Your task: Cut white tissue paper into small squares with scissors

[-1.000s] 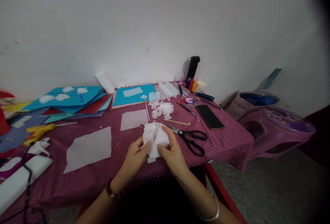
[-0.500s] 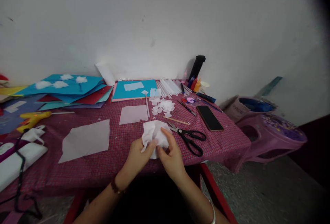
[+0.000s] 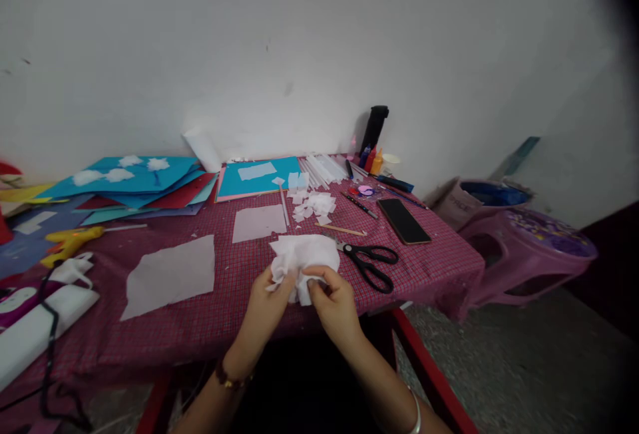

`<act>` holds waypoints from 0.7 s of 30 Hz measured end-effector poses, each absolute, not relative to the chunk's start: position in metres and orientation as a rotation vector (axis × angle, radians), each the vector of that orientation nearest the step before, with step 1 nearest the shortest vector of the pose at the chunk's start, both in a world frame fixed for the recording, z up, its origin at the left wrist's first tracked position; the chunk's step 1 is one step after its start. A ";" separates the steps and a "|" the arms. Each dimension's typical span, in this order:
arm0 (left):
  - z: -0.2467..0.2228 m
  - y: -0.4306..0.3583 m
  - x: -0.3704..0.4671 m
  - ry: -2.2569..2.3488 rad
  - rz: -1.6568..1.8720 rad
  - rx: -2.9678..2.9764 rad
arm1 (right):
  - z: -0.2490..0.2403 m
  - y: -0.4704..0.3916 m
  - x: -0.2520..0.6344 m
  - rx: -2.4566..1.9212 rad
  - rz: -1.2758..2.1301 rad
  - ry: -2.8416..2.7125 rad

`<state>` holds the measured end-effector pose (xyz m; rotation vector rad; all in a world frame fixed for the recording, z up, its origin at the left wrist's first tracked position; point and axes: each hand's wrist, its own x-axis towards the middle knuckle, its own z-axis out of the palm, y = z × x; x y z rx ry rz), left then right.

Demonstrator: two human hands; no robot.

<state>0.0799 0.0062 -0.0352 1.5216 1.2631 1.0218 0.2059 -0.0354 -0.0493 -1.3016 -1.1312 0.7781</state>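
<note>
The crumpled white paper (image 3: pixel 314 249) is held over the near edge of the tabletop (image 3: pixel 439 257), pinched by the curled left hand (image 3: pixel 267 304) and right hand (image 3: pixel 335 306). Both arms (image 3: pixel 382 374) are stretched forward and slanted in. Black scissors (image 3: pixel 360 262) are laid near the right hand.

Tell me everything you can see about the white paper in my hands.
The white paper looks thin and soft, like tissue. It is crumpled on the near side, with uneven folds and loose corners, while its far part spreads flatter. Your left hand and right hand pinch it between thumbs and fingers near the front edge of the checked tablecloth. In this view its right side covers part of the scissors; whether they touch, I can't tell.
</note>
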 end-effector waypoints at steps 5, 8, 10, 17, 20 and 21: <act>0.010 -0.011 0.059 1.349 1.242 2.172 | -0.038 -0.030 0.219 -1.299 0.600 -1.384; 0.027 -0.016 0.057 1.069 0.909 2.421 | -0.025 -0.027 0.226 -1.298 0.529 -1.625; 0.028 -0.011 0.058 0.979 0.715 2.420 | -0.014 -0.026 0.229 -1.285 0.503 -1.749; 0.014 0.002 0.057 1.178 0.702 2.200 | 0.014 -0.022 0.224 -1.246 0.440 -1.937; 0.012 0.000 0.053 1.129 0.772 2.162 | 0.016 -0.020 0.219 -1.233 0.430 -1.959; 0.011 -0.001 0.051 1.105 0.793 2.145 | 0.017 -0.019 0.218 -1.221 0.435 -1.969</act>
